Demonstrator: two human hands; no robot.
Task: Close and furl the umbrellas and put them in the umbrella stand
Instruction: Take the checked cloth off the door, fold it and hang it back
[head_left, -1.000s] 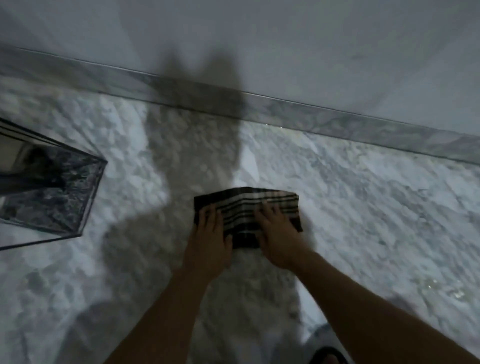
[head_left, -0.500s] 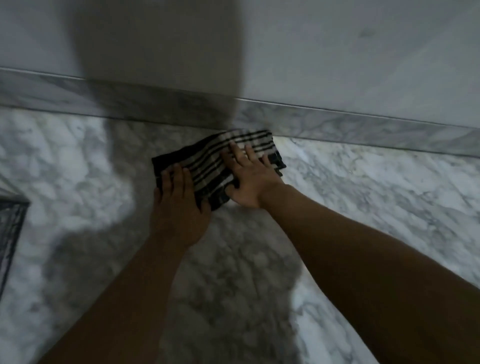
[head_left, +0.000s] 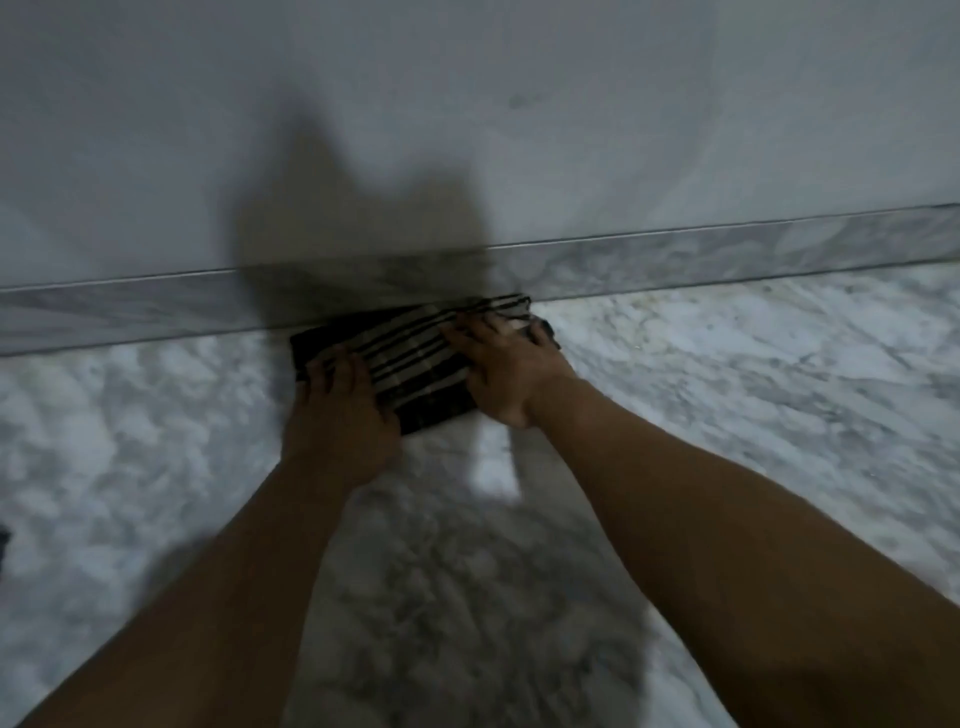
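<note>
Pressing flat: left hand (head_left: 340, 415) and right hand (head_left: 506, 371), apart, palms open on striped cloth (head_left: 415, 364) at floor (head_left: 727, 389) edge by skirting (head_left: 727, 260). Looks soft, light, limp; likely best pinched at corners.

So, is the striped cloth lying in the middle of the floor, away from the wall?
No, the striped cloth lies against the marble baseboard, with both hands pressed on it.

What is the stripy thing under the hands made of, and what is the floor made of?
The striped cloth looks like soft woven fabric, dark with pale stripes: it lies folded flat and creases under the hands. The floor looks like polished marble, or a tile made to look like it: grey veins on white, with a faint sheen.
</note>
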